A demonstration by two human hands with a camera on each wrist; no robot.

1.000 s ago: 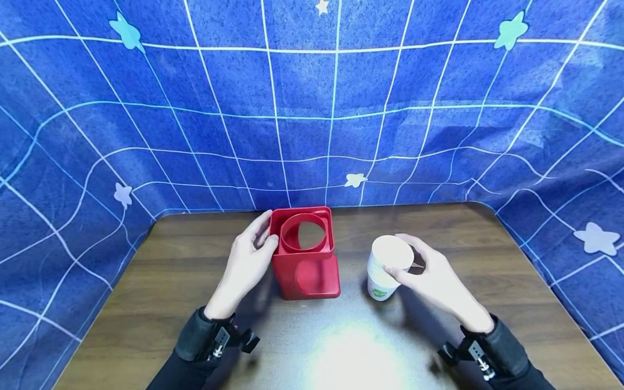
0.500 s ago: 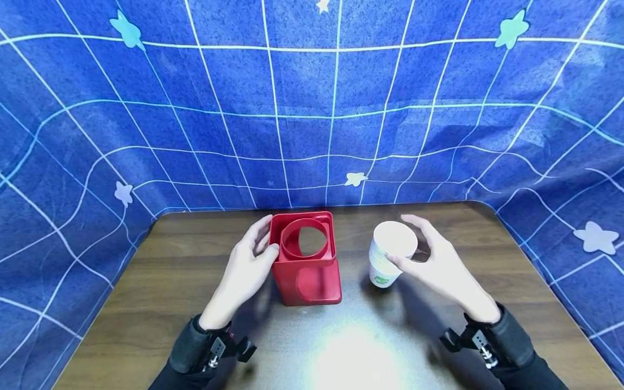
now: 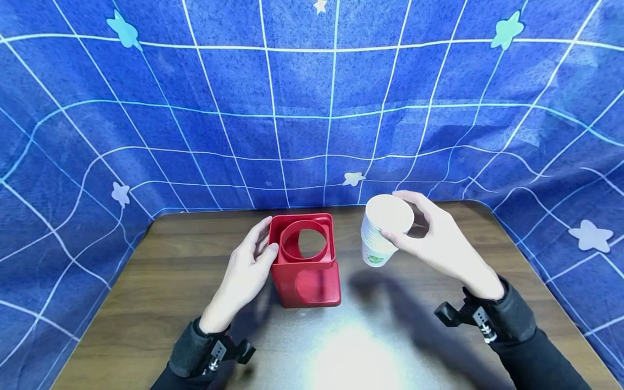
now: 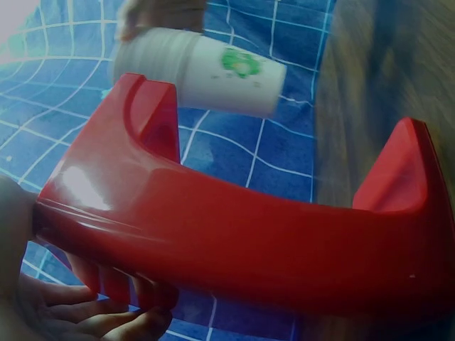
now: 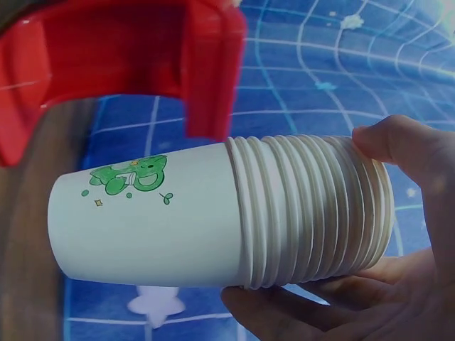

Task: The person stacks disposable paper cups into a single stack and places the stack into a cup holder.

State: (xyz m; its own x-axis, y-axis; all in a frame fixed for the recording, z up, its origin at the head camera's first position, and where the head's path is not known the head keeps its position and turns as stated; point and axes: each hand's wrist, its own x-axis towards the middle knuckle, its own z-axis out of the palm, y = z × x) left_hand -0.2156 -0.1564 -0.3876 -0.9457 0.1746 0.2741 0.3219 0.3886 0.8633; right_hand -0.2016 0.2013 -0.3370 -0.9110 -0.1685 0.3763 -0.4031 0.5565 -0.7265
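Observation:
A red plastic cup holder [image 3: 285, 281] stands on the table, with a round ring in its square top and an open front. My left hand [image 3: 245, 265] grips its upper left side; the thumb is at the near corner in the head view. In the left wrist view, fingers [image 4: 106, 312] curl beneath the holder's edge. My right hand [image 3: 436, 238] holds a stack of nested white paper cups [image 3: 375, 238] near the rims, between thumb and fingers. The stack hangs above the table, slightly tilted, its shadow apart from it. A green cartoon print [image 5: 135, 174] shows on the outermost cup.
The brown wooden table [image 3: 170, 260] has a bright glare near its front. A blue curtain with white grid lines [image 3: 302, 135] rises directly behind its back edge. Black wrist cameras [image 3: 219, 352] sit on both wrists.
My right hand has lifted the paper cup stack off the table, moving it up and slightly left. The red cup holder has shifted slightly toward me, with my left hand still on it.

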